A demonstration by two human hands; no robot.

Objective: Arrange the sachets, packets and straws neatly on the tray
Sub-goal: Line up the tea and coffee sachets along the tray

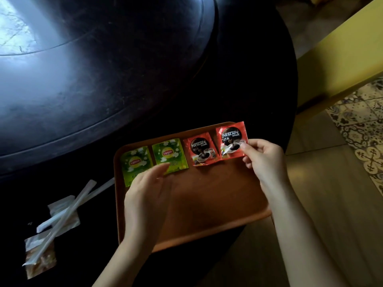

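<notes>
The left hand [145, 195] is closest, hanging flat and loose over the orange tray [207, 204], holding nothing. Its fingertips are over the two green tea sachets [153, 158] at the back. The right hand [263, 156] pinches the corner of a red coffee sachet [231, 139], tipped up at the tray's far right, just beside another red sachet [202, 149] lying flat. These look light, thin and crinkly, so I think an edge pinch works best. The wrapped straws [66, 208] and clear packets [40, 257] wait on the dark table [83, 90], left of the tray. The straws look bendy; hold them near the middle.
</notes>
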